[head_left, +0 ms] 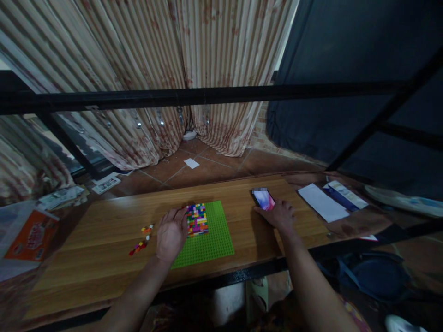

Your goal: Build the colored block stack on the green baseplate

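Observation:
A green studded baseplate (220,235) lies on the wooden table, bearing a dense block of multicoloured toy bricks (197,219). My left hand (172,233) rests over the plate's left side, its fingers bent together against the block's left edge. Its fingertips and anything between them are hidden. To the right, a smartphone (263,200) lies face up with its screen lit. My right hand (282,216) is at the phone's lower right corner, thumb stretched along the near edge and fingers apart. Loose small bricks (140,246) in red, orange, yellow and white lie left of my left hand.
The wooden table (114,212) has a dark metal frame along its near edge. White papers (323,202) lie beyond its right end. An orange and white package (29,235) is at the far left. A dark bar (207,95) crosses in front of the curtains (138,46).

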### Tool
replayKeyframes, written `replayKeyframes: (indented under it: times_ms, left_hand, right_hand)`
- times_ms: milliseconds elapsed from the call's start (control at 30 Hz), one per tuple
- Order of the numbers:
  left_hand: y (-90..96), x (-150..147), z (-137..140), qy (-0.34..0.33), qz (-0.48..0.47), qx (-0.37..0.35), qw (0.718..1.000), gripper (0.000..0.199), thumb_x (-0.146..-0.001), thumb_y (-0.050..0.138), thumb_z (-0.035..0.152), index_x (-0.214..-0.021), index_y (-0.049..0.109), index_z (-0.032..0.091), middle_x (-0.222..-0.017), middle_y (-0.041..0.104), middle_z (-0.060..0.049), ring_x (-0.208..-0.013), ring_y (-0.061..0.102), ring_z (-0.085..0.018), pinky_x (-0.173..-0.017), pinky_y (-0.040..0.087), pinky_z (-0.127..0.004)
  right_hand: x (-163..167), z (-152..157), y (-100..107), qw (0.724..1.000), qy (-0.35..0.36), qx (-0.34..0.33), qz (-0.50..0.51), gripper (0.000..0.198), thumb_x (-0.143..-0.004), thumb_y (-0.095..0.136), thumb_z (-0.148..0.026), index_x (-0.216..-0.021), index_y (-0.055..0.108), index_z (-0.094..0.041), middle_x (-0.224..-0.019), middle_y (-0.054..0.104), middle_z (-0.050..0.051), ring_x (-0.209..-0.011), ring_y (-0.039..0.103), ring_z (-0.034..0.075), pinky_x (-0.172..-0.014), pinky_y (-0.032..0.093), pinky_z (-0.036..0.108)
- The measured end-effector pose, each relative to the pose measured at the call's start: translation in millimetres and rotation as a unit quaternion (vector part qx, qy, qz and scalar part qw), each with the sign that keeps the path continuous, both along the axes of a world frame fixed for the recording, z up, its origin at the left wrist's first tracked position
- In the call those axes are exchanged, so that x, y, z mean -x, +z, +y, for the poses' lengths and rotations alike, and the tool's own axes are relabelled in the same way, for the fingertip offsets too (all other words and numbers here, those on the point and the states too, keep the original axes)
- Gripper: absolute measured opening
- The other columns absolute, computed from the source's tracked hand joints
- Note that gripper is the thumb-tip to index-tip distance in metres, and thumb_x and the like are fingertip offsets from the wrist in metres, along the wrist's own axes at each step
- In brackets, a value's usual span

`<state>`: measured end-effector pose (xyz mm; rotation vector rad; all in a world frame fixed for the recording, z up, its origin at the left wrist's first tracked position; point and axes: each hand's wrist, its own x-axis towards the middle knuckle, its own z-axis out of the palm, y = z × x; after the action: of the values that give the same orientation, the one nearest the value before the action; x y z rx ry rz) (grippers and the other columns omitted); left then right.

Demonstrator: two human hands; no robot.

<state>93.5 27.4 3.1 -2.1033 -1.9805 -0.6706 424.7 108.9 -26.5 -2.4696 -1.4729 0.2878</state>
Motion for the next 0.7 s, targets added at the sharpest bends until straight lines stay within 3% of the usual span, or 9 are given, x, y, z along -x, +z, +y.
replayKeyframes:
  times_ms: [100, 233, 467, 567, 700]
  left_hand:
    - [0.3, -0.1, -0.3, 0.003, -0.006, -0.003, 1.0, 0.032, -0.091, 0.04, 0.025, -0.112, 0.063, 0.019, -0.102, 0.068, -0.008, -0.093, 0.061, -0.024, -0.086, 0.048, -0.037]
    - [1.6, -0.5, -0.9, -0.002, -0.004, 0.001, 1.0, 0.033, -0.091, 0.039, 0.024, -0.114, 0.062, 0.018, -0.101, 0.068, -0.008, -0.092, 0.061, -0.024, -0.087, 0.048, -0.038]
    - [0.9, -0.7, -0.8, 0.002, 0.0, 0.01, 1.0, 0.035, -0.092, 0.038, 0.024, -0.115, 0.062, 0.018, -0.102, 0.067, -0.008, -0.093, 0.061, -0.024, -0.086, 0.048, -0.038]
    - [-0.2, -0.4, -1.0, 0.003, 0.006, 0.014, 1.0, 0.035, -0.092, 0.036, 0.025, -0.115, 0.062, 0.018, -0.102, 0.067, -0.008, -0.092, 0.062, -0.024, -0.085, 0.049, -0.037]
    - [0.0, -0.3, -1.9, 0.005, 0.014, 0.017, 1.0, 0.035, -0.092, 0.036, 0.024, -0.115, 0.062, 0.019, -0.105, 0.067, -0.008, -0.092, 0.062, -0.022, -0.085, 0.049, -0.036]
  right_hand:
    - [-6.4, 1.0, 0.4, 1.0, -0.001, -0.012, 0.027, 0.097, -0.063, 0.054, -0.076, -0.132, 0.045, -0.009, -0.133, 0.044, 0.027, -0.125, 0.038, 0.044, -0.093, 0.036, 0.058]
    - [-33.6, 4.2, 0.3, 0.999, 0.021, -0.023, 0.044, 0.077, -0.072, 0.054, -0.064, -0.125, 0.053, -0.008, -0.123, 0.055, 0.027, -0.121, 0.046, 0.039, -0.094, 0.039, 0.051]
    - [-70.6, 5.6, -11.0, 0.996, 0.055, 0.0, 0.068, 0.059, -0.061, 0.071, -0.037, -0.115, 0.062, -0.014, -0.109, 0.066, 0.018, -0.106, 0.059, 0.034, -0.085, 0.046, 0.041]
    - [-64.3, 7.1, -13.6, 0.998, 0.044, -0.001, 0.047, 0.067, -0.062, 0.07, -0.043, -0.121, 0.059, -0.012, -0.115, 0.063, 0.019, -0.109, 0.057, 0.035, -0.085, 0.045, 0.043]
    - [-47.5, 7.9, -10.8, 0.998, -0.037, -0.038, 0.02, 0.077, -0.073, 0.052, -0.064, -0.127, 0.054, -0.008, -0.122, 0.057, 0.027, -0.115, 0.053, 0.039, -0.086, 0.043, 0.049]
